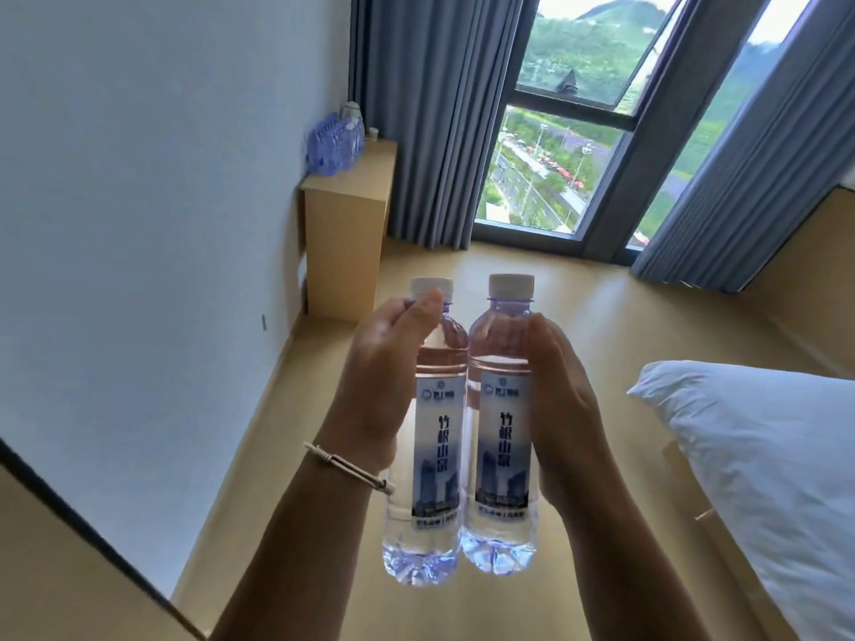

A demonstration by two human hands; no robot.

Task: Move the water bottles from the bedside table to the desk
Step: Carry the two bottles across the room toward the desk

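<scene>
I hold two clear water bottles with white caps and blue-white labels upright, side by side and touching, above the floor. My left hand [384,377] grips the left bottle [428,455] around its shoulder, thumb near the cap. Around the upper body of the right bottle [502,437] wraps my right hand [562,409]. Ahead on the left stands a light wooden desk [344,242] against the wall, with several bluish water bottles [333,141] grouped on its top.
Wooden floor [532,279] stretches between me and the desk. A bed with a white pillow [763,455] lies on the right. Grey curtains [430,108] frame a tall window [569,131] ahead. A white wall runs along the left; a wooden surface edge [69,548] sits lower left.
</scene>
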